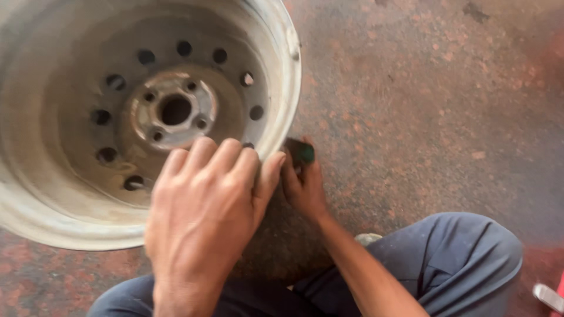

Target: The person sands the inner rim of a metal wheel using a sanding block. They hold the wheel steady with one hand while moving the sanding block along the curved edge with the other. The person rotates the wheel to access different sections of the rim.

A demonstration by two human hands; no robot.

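On the reddish-brown speckled concrete floor [423,88], toward its upper-left area as the head camera frames it, we have a worn, pale grey steel wheel rim [276,88] lying flat with its dish facing up, so that the hub plate and the ring of round vent holes are open to view. We place the left hand [202,211] over the near edge of the rim, palm down, fingers together and curled onto the lip with the thumb alongside; it grips no separate object and appears to steady the rim against shifting. We hold the right hand [304,185] just beside the rim's outer wall, at its near-right edge, fingers closed around a small dark tool with a green end [302,154]; motion blur prevents us from identifying the tool further. The tool end sits close to the rim edge, though we cannot tell whether it touches. Our knees in dark blue trousers [464,258] rest along the floor's near edge, which keeps both hands close to the work.
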